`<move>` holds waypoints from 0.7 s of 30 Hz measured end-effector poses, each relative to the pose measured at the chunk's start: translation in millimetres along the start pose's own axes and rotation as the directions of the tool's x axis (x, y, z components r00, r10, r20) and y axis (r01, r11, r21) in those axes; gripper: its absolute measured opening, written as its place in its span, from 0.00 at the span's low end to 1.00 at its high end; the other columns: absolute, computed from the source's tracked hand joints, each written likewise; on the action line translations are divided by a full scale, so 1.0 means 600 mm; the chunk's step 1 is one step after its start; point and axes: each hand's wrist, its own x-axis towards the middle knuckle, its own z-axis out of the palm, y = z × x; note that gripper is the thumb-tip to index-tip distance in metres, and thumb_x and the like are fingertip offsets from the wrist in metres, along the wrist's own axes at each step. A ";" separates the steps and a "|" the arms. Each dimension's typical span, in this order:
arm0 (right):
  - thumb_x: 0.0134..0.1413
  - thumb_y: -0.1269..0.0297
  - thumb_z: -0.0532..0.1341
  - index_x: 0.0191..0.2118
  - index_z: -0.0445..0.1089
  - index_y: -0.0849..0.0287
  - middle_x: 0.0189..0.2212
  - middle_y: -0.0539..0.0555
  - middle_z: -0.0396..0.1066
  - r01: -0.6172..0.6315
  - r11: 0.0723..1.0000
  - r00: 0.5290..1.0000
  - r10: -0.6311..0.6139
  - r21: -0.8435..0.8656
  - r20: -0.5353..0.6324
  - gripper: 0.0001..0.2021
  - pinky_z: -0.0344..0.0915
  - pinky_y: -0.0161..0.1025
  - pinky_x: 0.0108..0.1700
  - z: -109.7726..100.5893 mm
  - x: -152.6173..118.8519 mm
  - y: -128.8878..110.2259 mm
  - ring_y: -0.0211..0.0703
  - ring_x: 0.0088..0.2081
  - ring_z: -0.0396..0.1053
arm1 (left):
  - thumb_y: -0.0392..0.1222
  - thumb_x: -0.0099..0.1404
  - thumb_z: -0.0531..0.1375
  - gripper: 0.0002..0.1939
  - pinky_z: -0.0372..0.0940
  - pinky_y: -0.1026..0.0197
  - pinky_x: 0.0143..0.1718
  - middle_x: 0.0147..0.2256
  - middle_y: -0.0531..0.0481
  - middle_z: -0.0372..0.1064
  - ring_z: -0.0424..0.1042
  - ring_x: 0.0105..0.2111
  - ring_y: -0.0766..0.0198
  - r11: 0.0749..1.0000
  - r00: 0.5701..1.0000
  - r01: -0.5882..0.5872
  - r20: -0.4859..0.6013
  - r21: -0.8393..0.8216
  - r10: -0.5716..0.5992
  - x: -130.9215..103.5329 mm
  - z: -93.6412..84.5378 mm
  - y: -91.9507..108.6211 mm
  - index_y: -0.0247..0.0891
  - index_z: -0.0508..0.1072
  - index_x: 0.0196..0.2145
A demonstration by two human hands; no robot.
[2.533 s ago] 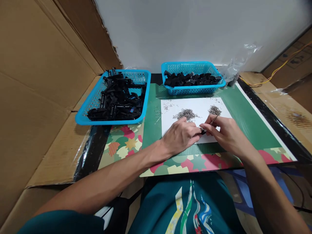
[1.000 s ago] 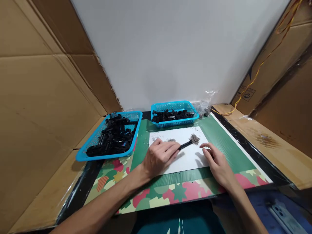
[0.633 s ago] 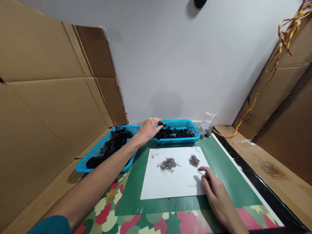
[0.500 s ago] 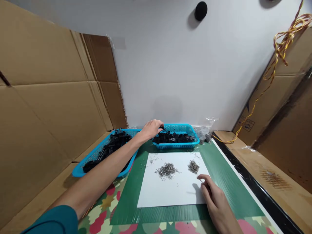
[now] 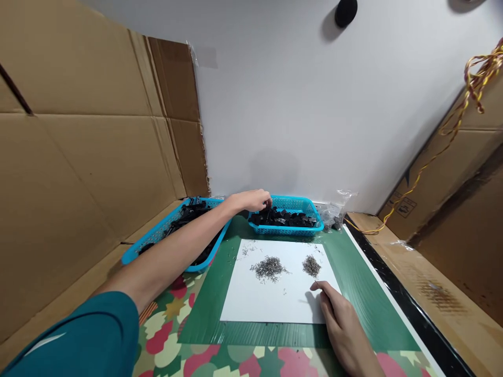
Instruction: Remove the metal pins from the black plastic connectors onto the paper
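My left hand (image 5: pixel 257 200) reaches over the left end of the far blue basket (image 5: pixel 320 226), fingers bent down and closed at the small black plastic parts (image 5: pixel 286 217) in it. Something dark shows at its fingertips, but I cannot make out what it is. At the right edge of the white sheet (image 5: pixel 251 309), my right hand (image 5: pixel 340 319) has its thumb and fingers closed on a thin piece, mostly hidden. Ahead of it lies a small pile of tiny metal pieces (image 5: pixel 312 266). A wider pile of similar metal bits (image 5: pixel 269 268) lies left of that.
A second blue basket (image 5: pixel 135 251) with black parts stands at the left under my forearm. Clear plastic bags (image 5: pixel 334 213) sit beside the far basket. Cardboard walls (image 5: pixel 98 157) rise at both sides, and a yellow-brown twisted cord (image 5: pixel 426 165) hangs at the right.
My left hand has moved slightly right and its fingers have dipped toward the basket's black parts. My right hand has shifted a little left. The view has tilted slightly.
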 end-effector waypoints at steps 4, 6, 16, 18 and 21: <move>0.75 0.53 0.49 0.48 0.73 0.54 0.34 0.54 0.76 -0.024 0.999 0.988 0.030 -0.045 0.152 0.18 0.65 0.38 0.36 0.000 0.018 -0.029 0.47 0.34 0.72 | 0.34 0.66 0.57 0.22 0.68 0.63 0.44 0.53 0.43 0.80 0.79 0.46 0.57 0.999 0.999 -0.004 -0.040 -0.051 0.002 -0.012 0.003 -0.008 0.41 0.82 0.54; 0.74 0.52 0.52 0.49 0.72 0.54 0.26 0.49 0.70 0.005 0.999 0.972 0.007 -0.050 0.235 0.15 0.60 0.37 0.33 0.007 0.032 -0.045 0.46 0.30 0.68 | 0.34 0.68 0.56 0.22 0.67 0.63 0.46 0.55 0.43 0.79 0.78 0.48 0.58 0.998 0.998 -0.004 -0.057 -0.068 0.001 -0.024 0.002 -0.017 0.40 0.80 0.56; 0.62 0.63 0.59 0.37 0.76 0.53 0.26 0.50 0.73 -0.019 0.995 0.953 0.048 -0.098 0.300 0.07 0.55 0.38 0.32 0.052 0.066 -0.048 0.47 0.30 0.70 | 0.42 0.69 0.57 0.14 0.59 0.66 0.30 0.30 0.50 0.78 0.69 0.27 0.66 0.972 0.975 0.199 -0.075 -0.124 -0.209 -0.209 -0.035 -0.078 0.35 0.82 0.36; 0.62 0.62 0.59 0.36 0.75 0.53 0.26 0.51 0.73 -0.018 0.996 0.953 0.042 -0.083 0.300 0.07 0.55 0.38 0.32 0.054 0.064 -0.042 0.47 0.30 0.70 | 0.44 0.68 0.57 0.14 0.58 0.65 0.29 0.29 0.50 0.78 0.69 0.26 0.65 0.956 0.966 0.251 -0.032 -0.155 -0.258 -0.254 -0.032 -0.076 0.36 0.80 0.33; 0.63 0.59 0.59 0.35 0.74 0.54 0.24 0.50 0.71 0.003 0.999 0.948 0.009 -0.036 0.319 0.09 0.55 0.39 0.32 0.052 0.060 -0.037 0.46 0.28 0.68 | 0.45 0.65 0.59 0.12 0.59 0.63 0.31 0.31 0.50 0.78 0.71 0.29 0.63 0.929 0.941 0.335 0.010 -0.156 -0.337 -0.308 -0.015 -0.070 0.37 0.80 0.34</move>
